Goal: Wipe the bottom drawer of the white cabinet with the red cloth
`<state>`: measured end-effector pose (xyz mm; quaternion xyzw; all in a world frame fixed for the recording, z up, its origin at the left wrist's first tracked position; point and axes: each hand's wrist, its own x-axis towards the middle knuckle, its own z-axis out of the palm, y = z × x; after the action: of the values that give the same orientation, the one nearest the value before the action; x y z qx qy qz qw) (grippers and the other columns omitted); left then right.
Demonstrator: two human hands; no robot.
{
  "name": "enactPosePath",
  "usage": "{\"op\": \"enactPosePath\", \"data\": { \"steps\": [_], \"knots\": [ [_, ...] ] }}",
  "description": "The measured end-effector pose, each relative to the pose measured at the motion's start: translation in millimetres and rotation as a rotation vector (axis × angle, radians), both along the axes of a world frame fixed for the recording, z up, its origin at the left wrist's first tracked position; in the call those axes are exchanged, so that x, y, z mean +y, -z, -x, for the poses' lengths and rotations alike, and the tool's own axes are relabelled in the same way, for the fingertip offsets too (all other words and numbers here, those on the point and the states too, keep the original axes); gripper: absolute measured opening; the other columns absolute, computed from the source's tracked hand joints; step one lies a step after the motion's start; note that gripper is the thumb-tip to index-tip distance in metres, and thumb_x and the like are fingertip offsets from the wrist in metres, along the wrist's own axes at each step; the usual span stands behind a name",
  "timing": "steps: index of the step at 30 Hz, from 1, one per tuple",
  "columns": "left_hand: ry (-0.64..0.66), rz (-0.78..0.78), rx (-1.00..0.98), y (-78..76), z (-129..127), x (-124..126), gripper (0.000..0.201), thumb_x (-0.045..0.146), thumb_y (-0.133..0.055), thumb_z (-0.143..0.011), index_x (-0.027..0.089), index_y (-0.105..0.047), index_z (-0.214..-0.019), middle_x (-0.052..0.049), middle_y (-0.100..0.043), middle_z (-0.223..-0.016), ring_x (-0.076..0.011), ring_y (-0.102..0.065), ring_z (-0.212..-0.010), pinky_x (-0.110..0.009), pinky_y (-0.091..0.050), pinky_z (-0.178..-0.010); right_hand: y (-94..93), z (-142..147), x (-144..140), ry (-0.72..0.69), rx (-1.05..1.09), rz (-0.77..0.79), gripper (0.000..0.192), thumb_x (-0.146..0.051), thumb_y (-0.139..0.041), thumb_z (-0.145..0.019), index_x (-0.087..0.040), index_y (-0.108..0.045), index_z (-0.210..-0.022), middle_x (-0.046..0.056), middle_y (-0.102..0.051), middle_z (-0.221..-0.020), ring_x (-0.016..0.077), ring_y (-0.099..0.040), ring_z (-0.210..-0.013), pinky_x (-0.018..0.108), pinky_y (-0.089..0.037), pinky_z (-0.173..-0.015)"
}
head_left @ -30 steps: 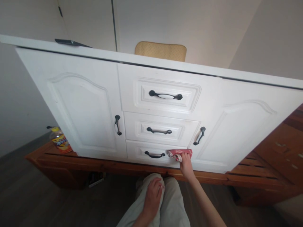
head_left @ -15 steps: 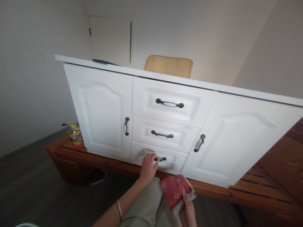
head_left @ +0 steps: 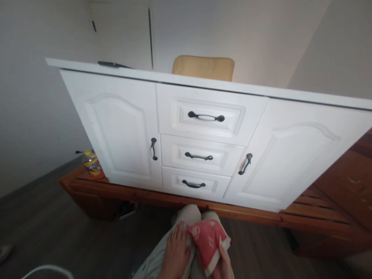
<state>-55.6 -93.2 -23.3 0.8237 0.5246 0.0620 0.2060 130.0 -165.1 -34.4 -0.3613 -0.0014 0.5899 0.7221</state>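
On my thigh, my left hand (head_left: 176,248) lies flat with its fingers stretched out and nothing in it. My right hand (head_left: 223,260) grips a red cloth (head_left: 205,237) with pale patterns and a whitish edge, resting over my other leg. In front of my knees stands a white cabinet (head_left: 122,131) with a column of three drawers between two doors. The bottom drawer (head_left: 213,185) is closed, and its dark handle (head_left: 193,184) is nearest to my hands. Every drawer and door has a similar dark handle.
The cabinet sits on a reddish-brown wooden bench (head_left: 250,215). A bottle with a yellow cap (head_left: 93,166) stands at its left end. A flat dark object (head_left: 112,64) lies on the cabinet top. Behind rises a tan chair back (head_left: 203,68).
My left hand has let go of the bottom drawer's handle and come down onto my thigh. The right hand still holds the cloth, slightly lower. The view has shifted a little.
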Motion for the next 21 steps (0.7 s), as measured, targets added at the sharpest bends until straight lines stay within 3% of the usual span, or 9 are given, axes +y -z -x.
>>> {"op": "enactPosePath", "data": {
  "steps": [3,7,9,13,17,21],
  "knots": [
    [0.004,0.077,0.013,-14.2,-1,5,0.081,0.031,-0.051,-0.089,0.013,-0.033,-0.166,-0.010,-0.024,-0.176,-0.0293,-0.026,-0.163,-0.048,-0.025,-0.132,15.4,-2,-6,0.105,0.025,0.078,0.069,-0.046,-0.093,-0.063,-0.020,-0.072,-0.124,0.009,-0.084,-0.109,0.0310,-0.079,-0.104,0.052,-0.063,-0.099],
    [-0.021,0.157,0.002,-19.5,10,11,0.097,0.042,-0.062,-0.082,0.009,-0.028,-0.166,-0.012,-0.021,-0.177,-0.0297,-0.025,-0.163,-0.042,-0.023,-0.133,26.4,-7,-13,0.175,0.042,0.111,0.071,-0.036,-0.097,-0.059,-0.017,-0.073,-0.123,0.008,-0.085,-0.095,0.0264,-0.081,-0.083,0.043,-0.066,-0.084],
    [-0.045,0.172,-0.002,-17.1,14,10,0.103,0.044,-0.065,-0.079,0.007,-0.026,-0.167,-0.013,-0.021,-0.177,-0.0309,-0.024,-0.163,-0.043,-0.021,-0.133,28.2,-8,-12,0.165,0.054,0.104,0.071,-0.034,-0.097,-0.060,-0.017,-0.072,-0.125,0.008,-0.085,-0.096,0.0261,-0.081,-0.082,0.044,-0.066,-0.086],
    [-0.074,0.184,-0.084,-8.5,15,9,0.107,0.044,-0.069,-0.074,0.008,-0.028,-0.166,-0.015,-0.025,-0.176,-0.0334,-0.025,-0.163,-0.045,-0.019,-0.133,32.5,-10,-5,0.153,0.018,0.068,0.070,-0.042,-0.092,-0.071,-0.020,-0.069,-0.133,0.009,-0.084,-0.110,0.0275,-0.080,-0.098,0.055,-0.057,-0.107],
    [-0.182,0.210,-0.408,4.4,21,13,0.093,0.048,-0.069,-0.076,0.012,-0.044,-0.158,-0.018,-0.040,-0.169,-0.0338,-0.040,-0.156,-0.045,-0.029,-0.130,38.9,-20,-5,0.232,0.038,0.022,0.065,-0.061,-0.079,-0.080,-0.020,-0.071,-0.130,0.015,-0.075,-0.134,0.0299,-0.065,-0.134,0.057,-0.041,-0.124],
    [-0.492,0.197,-0.966,8.6,33,19,0.064,0.068,-0.052,-0.090,0.019,-0.069,-0.127,-0.015,-0.071,-0.137,-0.0284,-0.066,-0.128,-0.045,-0.050,-0.112,36.0,-27,-10,0.368,0.083,0.004,0.060,-0.059,-0.075,-0.083,-0.022,-0.070,-0.130,0.013,-0.070,-0.144,0.0300,-0.054,-0.146,0.061,-0.032,-0.129]
  ]
}}
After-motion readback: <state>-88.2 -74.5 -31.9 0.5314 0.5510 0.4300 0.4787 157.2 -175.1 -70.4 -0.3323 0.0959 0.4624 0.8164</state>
